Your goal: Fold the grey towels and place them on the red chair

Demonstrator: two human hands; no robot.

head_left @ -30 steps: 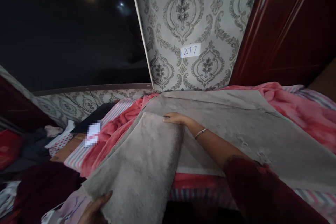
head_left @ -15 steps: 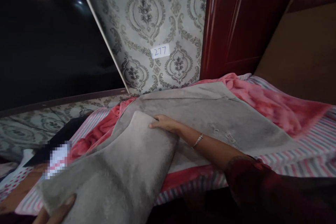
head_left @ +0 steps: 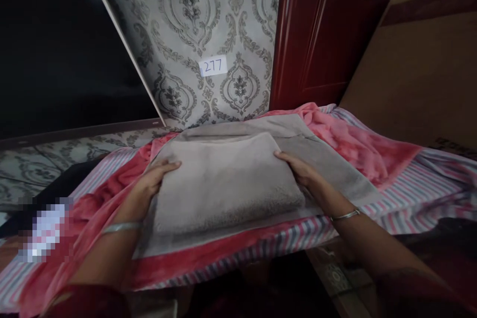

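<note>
A folded grey plush cloth (head_left: 227,184) lies nearly flat on a larger grey fabric (head_left: 335,169), its thick folded edge facing me. My left hand (head_left: 158,176) grips its left side, thumb on top and the other fingers mostly hidden at the edge. On the opposite side, my right hand (head_left: 300,169) holds the upper right edge, also with the thumb above. Under the grey fabric, a pink plush blanket (head_left: 361,154) shows at both sides and along the front.
A striped sheet (head_left: 428,179) covers the surface below. Behind it stand a patterned wall with a label (head_left: 213,65) reading 277 and a dark red door (head_left: 309,35). A large black screen (head_left: 67,49) is at left, a cardboard box (head_left: 417,69) at right.
The grey plush cloth has gone from hanging at the lower left to lying on the grey fabric. My left hand moved up and forward; my right hand shifted to the cloth's right side.
</note>
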